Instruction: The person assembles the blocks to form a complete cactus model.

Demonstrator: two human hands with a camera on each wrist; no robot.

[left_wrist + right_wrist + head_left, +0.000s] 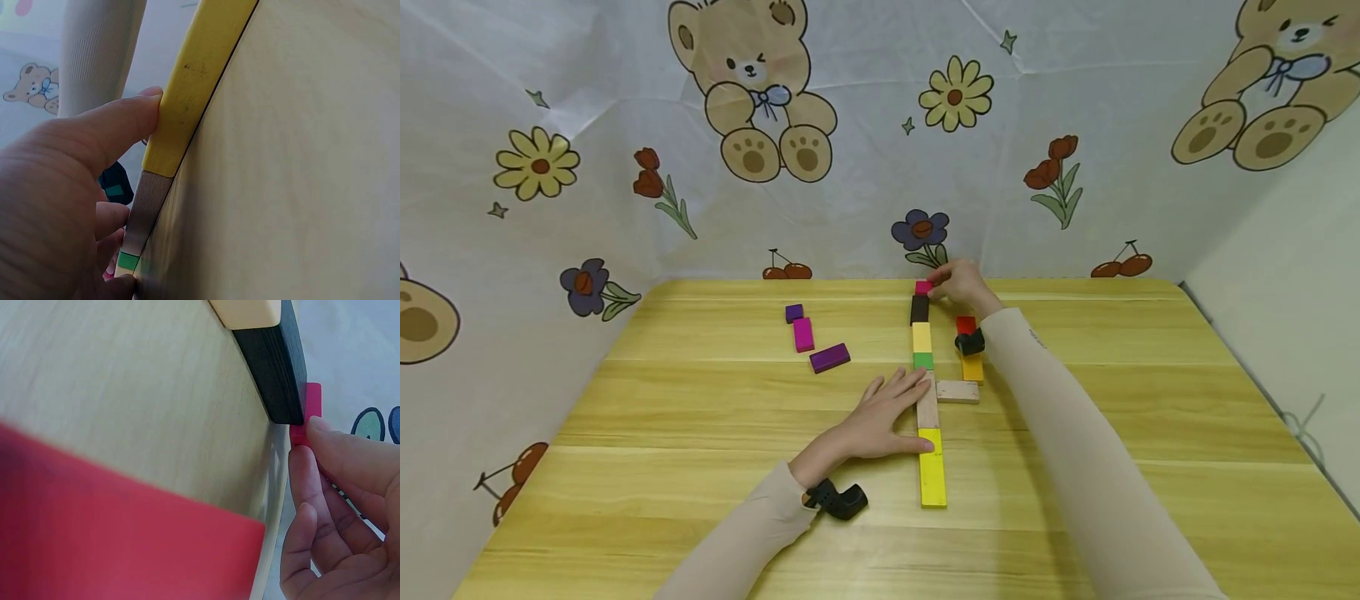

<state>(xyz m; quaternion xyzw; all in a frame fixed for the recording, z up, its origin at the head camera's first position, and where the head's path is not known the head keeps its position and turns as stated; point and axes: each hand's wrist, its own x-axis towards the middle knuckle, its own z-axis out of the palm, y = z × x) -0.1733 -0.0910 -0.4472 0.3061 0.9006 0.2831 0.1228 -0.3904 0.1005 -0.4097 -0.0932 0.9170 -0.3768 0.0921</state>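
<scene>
A straight row of wooden blocks runs away from the person in the head view. From near to far come a yellow block [933, 483], a plain wood block [928, 414], a green block [923, 361], a cream block [922, 337], a black block [920, 309] and a pink block [922, 287]. With thumb and fingers, the right hand [961, 282] pinches the pink block, which touches the black block's end in the right wrist view. Fingers spread, the left hand [874, 423] rests on the row, thumb touching the yellow block and fingertips at the plain one.
Right of the row lie a red block [966, 322], an orange block [972, 370] and another plain block [958, 392]. To the left are a small purple block [793, 313], a magenta block [803, 335] and a longer purple block [830, 358]. A patterned cloth [857, 225] hangs behind the table's far edge.
</scene>
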